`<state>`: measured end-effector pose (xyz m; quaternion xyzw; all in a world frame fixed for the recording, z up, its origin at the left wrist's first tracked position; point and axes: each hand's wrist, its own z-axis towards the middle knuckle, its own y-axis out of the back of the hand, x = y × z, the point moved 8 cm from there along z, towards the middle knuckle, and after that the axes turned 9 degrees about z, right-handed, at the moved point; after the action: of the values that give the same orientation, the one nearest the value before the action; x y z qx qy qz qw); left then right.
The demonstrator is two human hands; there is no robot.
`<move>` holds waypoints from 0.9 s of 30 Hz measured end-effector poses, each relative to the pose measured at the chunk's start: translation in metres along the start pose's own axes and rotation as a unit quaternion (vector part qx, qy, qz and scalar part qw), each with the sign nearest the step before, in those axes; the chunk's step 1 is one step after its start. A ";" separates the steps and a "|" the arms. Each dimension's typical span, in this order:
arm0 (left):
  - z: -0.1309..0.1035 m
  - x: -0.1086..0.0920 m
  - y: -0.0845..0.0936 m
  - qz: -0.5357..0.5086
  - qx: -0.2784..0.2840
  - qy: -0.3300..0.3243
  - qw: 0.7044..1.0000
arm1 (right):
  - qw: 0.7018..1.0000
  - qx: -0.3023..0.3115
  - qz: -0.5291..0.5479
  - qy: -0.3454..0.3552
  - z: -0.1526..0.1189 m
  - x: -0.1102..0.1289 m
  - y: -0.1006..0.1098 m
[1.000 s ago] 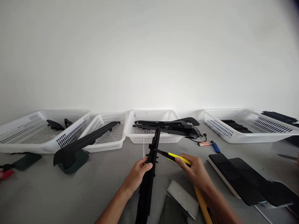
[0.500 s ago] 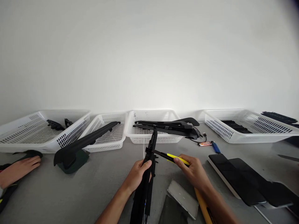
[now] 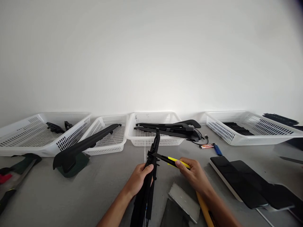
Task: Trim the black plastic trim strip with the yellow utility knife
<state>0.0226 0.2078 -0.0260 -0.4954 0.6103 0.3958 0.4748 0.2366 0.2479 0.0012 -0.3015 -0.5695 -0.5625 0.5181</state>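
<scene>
The left hand (image 3: 139, 178) is clamped on a black strip (image 3: 140, 205), thumb on top; most of its fingers are hidden behind the strip. The strip stands out toward the middle basket (image 3: 156, 142), its near end cut off by the bottom edge. Dark on dark, it is hard to say whether it is one piece or two side by side. The right hand (image 3: 194, 173) is closed around a yellow-and-black cutter (image 3: 171, 159), the rear of which the palm covers. The blade overlaps the strip just beyond the left thumb; whether it bites in cannot be told.

The right forearm partly hides a yellow handle (image 3: 204, 208) on the surface (image 3: 106, 183). A pale slab (image 3: 184, 201) overlaps a dark sheet (image 3: 174, 216), itself cropped below. At the left edge, a red item (image 3: 5, 178) is blurred and cut off.
</scene>
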 end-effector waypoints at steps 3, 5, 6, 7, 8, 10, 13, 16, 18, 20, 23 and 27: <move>0.000 -0.002 0.000 0.002 -0.002 0.000 1.000 | 1.000 -0.002 -0.009 0.003 0.000 0.000 0.000; 0.000 -0.002 0.000 0.004 -0.004 0.001 1.000 | 1.000 -0.010 -0.006 0.005 -0.001 -0.001 0.000; -0.001 -0.002 -0.001 0.006 -0.002 0.002 1.000 | 1.000 -0.008 -0.003 0.009 -0.001 -0.001 0.000; -0.001 -0.001 -0.002 0.009 0.002 0.001 1.000 | 1.000 -0.004 0.000 0.016 -0.002 -0.001 -0.001; -0.002 -0.001 -0.003 0.011 0.007 0.000 1.000 | 1.000 0.002 0.002 0.024 -0.002 -0.001 -0.003; -0.003 -0.001 -0.005 0.016 0.015 0.000 1.000 | 0.999 0.013 0.000 0.037 -0.003 0.000 -0.006; -0.004 -0.001 -0.007 0.018 0.020 0.004 1.000 | 0.999 0.001 -0.008 0.035 -0.002 0.000 -0.004; -0.005 -0.001 -0.008 0.019 0.023 0.006 1.000 | 0.999 -0.024 -0.006 0.023 -0.002 0.000 0.002; -0.005 -0.001 -0.008 0.021 0.022 0.009 1.000 | 1.000 -0.015 -0.001 0.026 -0.002 0.001 0.000; -0.005 -0.001 -0.007 0.024 0.017 0.010 1.000 | 0.999 0.004 -0.002 0.033 -0.002 0.001 -0.003; -0.004 -0.001 -0.007 0.025 0.016 0.008 1.000 | 1.000 -0.009 -0.013 0.018 -0.001 -0.003 0.000; -0.004 0.000 -0.008 0.019 0.023 0.007 1.000 | 0.999 -0.035 -0.009 0.005 -0.002 -0.005 0.006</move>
<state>0.0297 0.2027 -0.0253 -0.4757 0.6318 0.3873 0.4738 0.2435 0.2484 -0.0016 -0.3112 -0.5495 -0.5880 0.5054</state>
